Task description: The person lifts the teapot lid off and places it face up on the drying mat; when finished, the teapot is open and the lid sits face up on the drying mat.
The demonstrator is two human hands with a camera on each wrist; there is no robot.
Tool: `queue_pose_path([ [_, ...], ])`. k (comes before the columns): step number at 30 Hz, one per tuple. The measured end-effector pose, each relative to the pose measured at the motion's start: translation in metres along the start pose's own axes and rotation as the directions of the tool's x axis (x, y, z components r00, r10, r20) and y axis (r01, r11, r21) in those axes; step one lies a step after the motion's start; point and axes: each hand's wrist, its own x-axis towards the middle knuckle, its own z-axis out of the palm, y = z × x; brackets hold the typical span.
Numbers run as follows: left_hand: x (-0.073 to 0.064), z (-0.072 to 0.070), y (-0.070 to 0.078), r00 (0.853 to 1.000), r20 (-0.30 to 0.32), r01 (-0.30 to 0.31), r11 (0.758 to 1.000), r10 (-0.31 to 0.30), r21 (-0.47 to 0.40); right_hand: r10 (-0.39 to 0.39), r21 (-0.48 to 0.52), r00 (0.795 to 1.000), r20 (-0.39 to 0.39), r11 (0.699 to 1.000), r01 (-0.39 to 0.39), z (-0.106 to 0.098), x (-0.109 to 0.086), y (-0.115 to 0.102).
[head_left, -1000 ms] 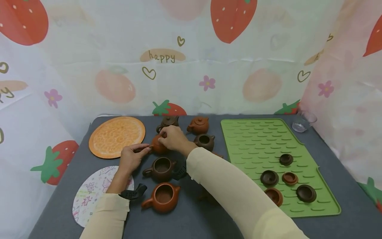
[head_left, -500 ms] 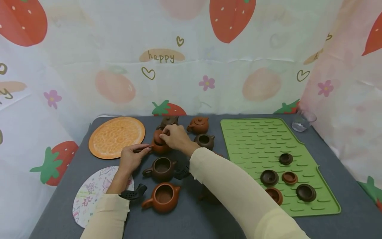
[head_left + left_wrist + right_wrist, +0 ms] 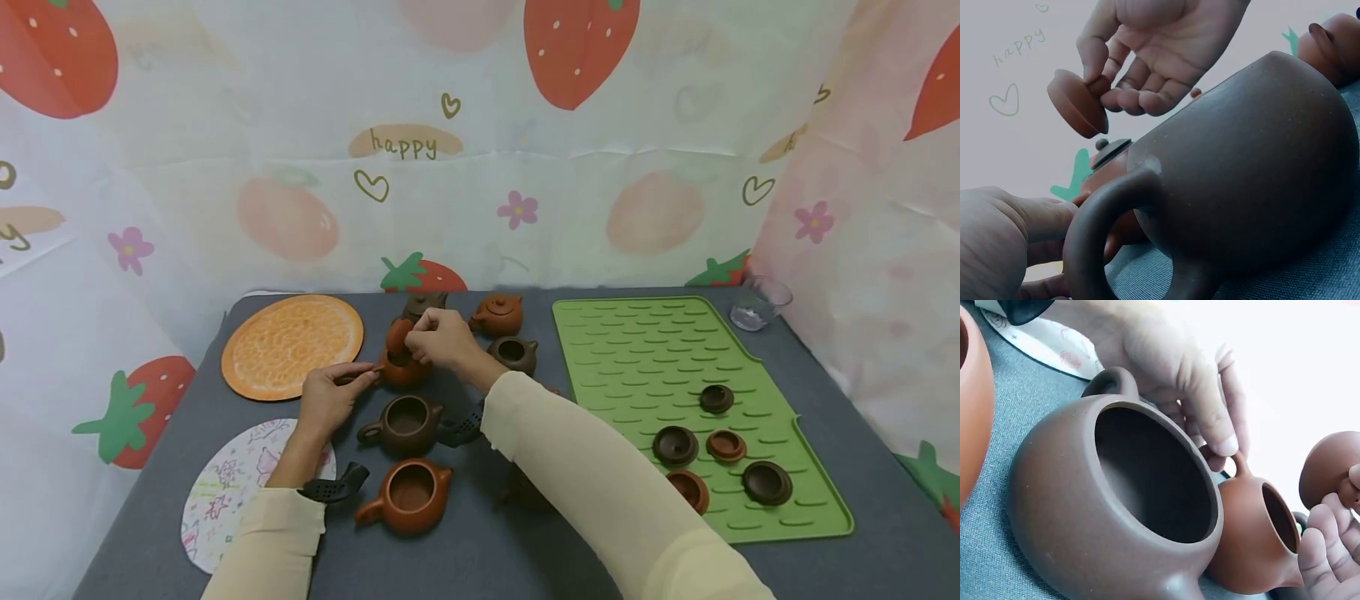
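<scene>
My left hand (image 3: pixel 332 402) pinches the handle of a small reddish-brown clay teapot (image 3: pixel 405 375) on the table. Its mouth is uncovered, as the right wrist view shows. With thumb and fingertips, my right hand (image 3: pixel 448 342) holds a matching teapot lid (image 3: pixel 1075 105) by its knob. The lid is tilted on its side, raised above the teapot's opening. Just nearer than this pot stands a lidless dark brown teapot (image 3: pixel 1060 487), and in front of that a lidless reddish one (image 3: pixel 412 497).
Behind are a dark lidded teapot (image 3: pixel 426 303), a reddish lidded teapot (image 3: pixel 501 314) and a dark lidless one (image 3: pixel 514 354). Several lids lie on the green mat (image 3: pixel 637 358) at right, near a clear glass (image 3: pixel 757 307). Orange (image 3: pixel 292 346) and white round mats (image 3: pixel 225 500) lie at left.
My right hand has lifted the lid off the teapot's mouth and tipped it onto its side, shifting slightly right. My left hand keeps its place at the handle.
</scene>
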Motion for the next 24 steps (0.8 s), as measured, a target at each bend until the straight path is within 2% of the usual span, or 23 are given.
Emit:
queue_pose_path([
  [7, 0.001, 0.0, 0.001, 1.0, -0.001, 0.004, 1.0, -0.004, 0.002, -0.014, 0.143, 0.998, 0.064, 0.99, 0.005, -0.005, 0.0, 0.001],
  [10, 0.001, 0.0, 0.001, 1.0, -0.005, 0.001, 1.0, -0.001, 0.004, 0.005, 0.213, 0.995, 0.095, 0.977, -0.025, -0.007, -0.001, 0.001],
  [14, 0.0, 0.001, 0.0, 1.0, -0.011, -0.003, 1.0, 0.004, 0.01, 0.026, 0.384, 0.99, 0.139, 0.92, -0.078, -0.01, -0.001, 0.0],
  [17, 0.0, 0.0, 0.0, 1.0, -0.014, -0.005, 1.0, 0.005, 0.008, 0.025, 0.455, 0.988, 0.151, 0.886, -0.092, -0.013, -0.003, -0.002],
  [19, 0.0, 0.001, 0.0, 1.0, -0.012, -0.005, 1.0, 0.005, 0.0, 0.022, 0.455, 0.989, 0.149, 0.886, -0.089, -0.016, -0.004, -0.004],
  [24, 0.001, 0.001, 0.0, 1.0, -0.012, -0.012, 1.0, 0.012, -0.009, -0.013, 0.408, 0.988, 0.154, 0.912, -0.051, -0.024, -0.009, -0.012],
])
